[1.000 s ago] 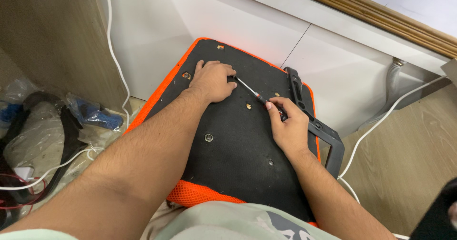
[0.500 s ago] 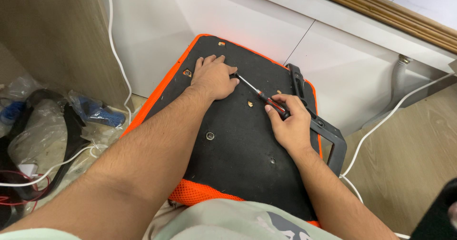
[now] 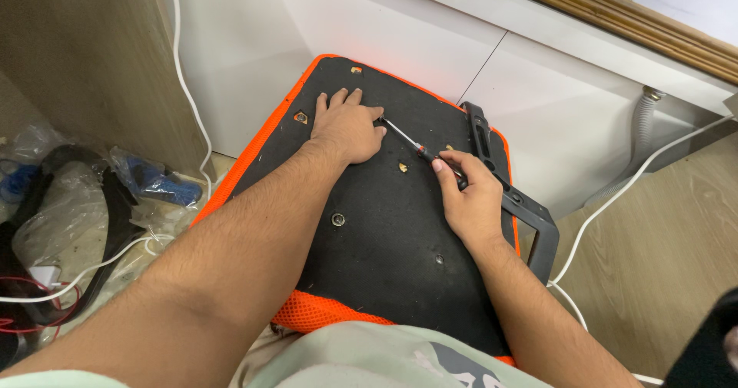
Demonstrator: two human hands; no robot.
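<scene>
1. Left hand [image 3: 347, 130] lies flat, fingers spread, steadying the black seat base [image 3: 384, 242]
2. Right hand [image 3: 470, 196] grips a screwdriver [image 3: 415, 148], its tip angled beside the left thumb

Seat underside [image 3: 384, 226]: matt black felt-like panel, orange mesh cloth edging. Screwdriver [image 3: 415, 148]: shiny metal shaft. Floor [image 3: 661, 265]: wood-look.

Floor [image 3: 661, 265]: wood-look planks right of right hand [image 3: 469, 199], white cable [image 3: 615, 196] lying across. Left of left hand [image 3: 346, 126]: pale floor strewn with clear plastic bags [image 3: 54, 219], black strap [image 3: 115, 219], blue item [image 3: 157, 180], second white cable [image 3: 92, 269].
</scene>
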